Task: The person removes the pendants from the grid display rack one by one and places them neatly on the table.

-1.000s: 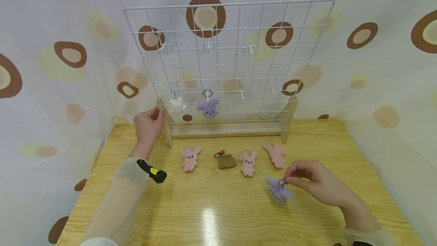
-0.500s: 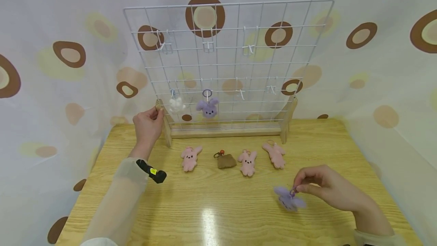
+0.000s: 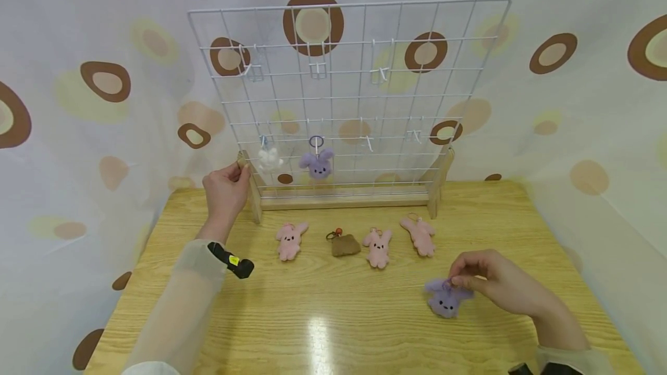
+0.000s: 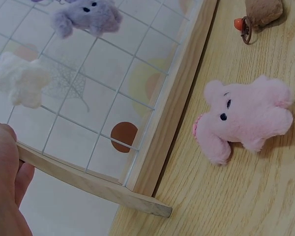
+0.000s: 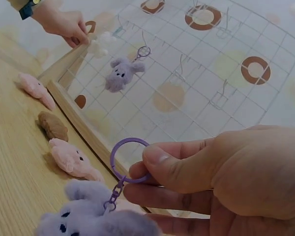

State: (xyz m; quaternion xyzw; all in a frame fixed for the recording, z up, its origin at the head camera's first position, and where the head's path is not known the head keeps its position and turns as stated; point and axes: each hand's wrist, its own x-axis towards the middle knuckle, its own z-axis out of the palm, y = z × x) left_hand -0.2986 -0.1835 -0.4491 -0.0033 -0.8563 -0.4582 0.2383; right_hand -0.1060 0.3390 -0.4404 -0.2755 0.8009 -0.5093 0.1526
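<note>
My right hand (image 3: 497, 282) pinches the purple ring of a purple plush bunny keychain (image 3: 444, 301) low over the table's right side. In the right wrist view the ring (image 5: 119, 156) sits between thumb and fingers, and the bunny hangs from a short chain. My left hand (image 3: 227, 190) grips the left wooden upright (image 3: 252, 192) of a white wire grid rack (image 3: 341, 103). On the rack's lower hooks hang a white fluffy keychain (image 3: 270, 160) and another purple bunny keychain (image 3: 318, 165).
A row on the wooden table (image 3: 260, 305) holds a left pink bunny (image 3: 290, 242), a brown plush keychain (image 3: 345, 245), a middle pink bunny (image 3: 378, 249) and a right pink bunny (image 3: 420, 237). Bare hooks (image 3: 369, 143) show on the grid. A patterned curtain (image 3: 573, 132) surrounds the table.
My right hand has moved slightly right with the purple bunny keychain, which has turned so its face shows toward the head camera. My left hand keeps its grip on the upright.
</note>
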